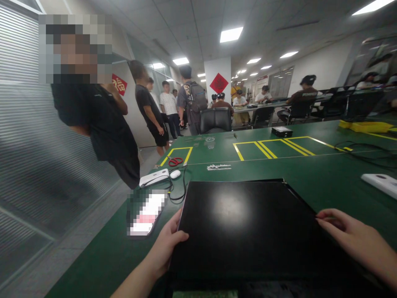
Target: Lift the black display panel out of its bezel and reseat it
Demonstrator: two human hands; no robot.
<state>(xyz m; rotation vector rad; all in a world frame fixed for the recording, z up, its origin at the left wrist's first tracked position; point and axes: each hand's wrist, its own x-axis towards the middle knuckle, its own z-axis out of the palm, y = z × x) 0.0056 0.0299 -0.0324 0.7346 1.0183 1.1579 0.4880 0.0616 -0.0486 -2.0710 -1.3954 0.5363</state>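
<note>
A wide flat black panel (242,231), with a soft light reflection on its face, lies before me over the green table. It looks like a display screen. A thin dark frame edge (299,198) shows beyond its far right corner. My left hand (170,242) grips the panel's left edge, thumb on top and fingers hidden at the side. At the right edge my right hand (339,227) is closed, thumb and forefinger pinching the border. The panel's near side fades into darkness at the bottom of the view.
Left of the panel lie a lit phone (149,213), a white power bank (154,178), cables and red-handled scissors (175,162). Beyond are a clear cup (210,142), a black box (281,131) and a yellow tray (366,126). Several people stand at left.
</note>
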